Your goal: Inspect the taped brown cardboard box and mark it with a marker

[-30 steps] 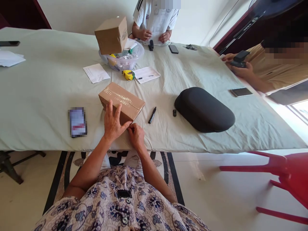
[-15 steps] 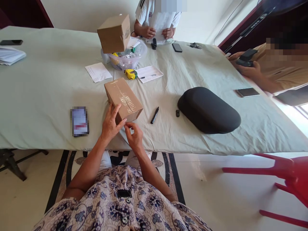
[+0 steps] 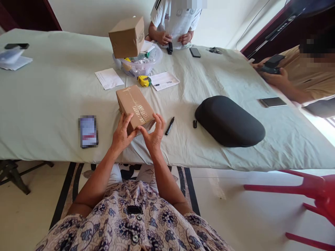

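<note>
2 hands (image 3: 120,137) on box (image 3: 134,104), grn tblcloth (image 3: 52,90), wall (image 3: 83,15)

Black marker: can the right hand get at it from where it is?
Probably yes: the black marker lies on the cloth just right of the right hand, with nothing visible between them. That hand's fingers are at the taped box, so it would likely have to leave that first.

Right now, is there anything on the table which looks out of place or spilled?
One thing: the upper cardboard box sits perched on the filled plastic basin, toward its left side, so it looks possibly unsteady. I see no spill, and the nearer box shows no clear damage.
</note>
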Motion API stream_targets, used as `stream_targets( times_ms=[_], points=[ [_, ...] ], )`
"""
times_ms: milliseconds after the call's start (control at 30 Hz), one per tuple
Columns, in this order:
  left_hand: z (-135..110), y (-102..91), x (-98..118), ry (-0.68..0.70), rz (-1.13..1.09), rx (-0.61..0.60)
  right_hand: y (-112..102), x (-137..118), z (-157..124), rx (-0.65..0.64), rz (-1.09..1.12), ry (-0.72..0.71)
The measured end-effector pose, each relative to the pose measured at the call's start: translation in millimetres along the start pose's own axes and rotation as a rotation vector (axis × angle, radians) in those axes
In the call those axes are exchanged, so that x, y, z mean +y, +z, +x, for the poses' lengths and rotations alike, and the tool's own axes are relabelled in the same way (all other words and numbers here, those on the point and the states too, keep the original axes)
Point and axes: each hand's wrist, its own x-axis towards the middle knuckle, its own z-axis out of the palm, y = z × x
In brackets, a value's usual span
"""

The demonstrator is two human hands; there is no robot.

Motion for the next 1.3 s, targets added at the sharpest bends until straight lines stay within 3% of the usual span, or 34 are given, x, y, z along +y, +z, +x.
stream_targets(
  times_ms=[233,467,733,933,1067,1300],
  points=[
    [2.6,-3.7,2.4,0.003,0.046,-0.022,1.0,40.2,22.3,-0.059,0.488,0.338],
    [0.6,-0.5,-0.2,-0.019,0.029,-0.029,-1.8,63.5,18.0,-0.076,0.496,0.463],
    [-4.1,4.0,-3.2,0.008,0.158,-0.034,-11.3,76.1,3.3,-0.159,0.322,0.432],
    [-9.4,16.6,-16.2,0.052,0.241,0.005,-16.0,79.5,-2.2,-0.297,-0.050,0.192],
    [-13.7,25.7,-25.9,0.063,0.238,0.053,-13.2,81.2,-6.3,-0.325,-0.217,0.135],
    [-25.1,26.3,-36.8,-0.172,0.189,-0.040,-12.0,78.5,-9.4,-0.367,-0.330,0.125]
  ],
)
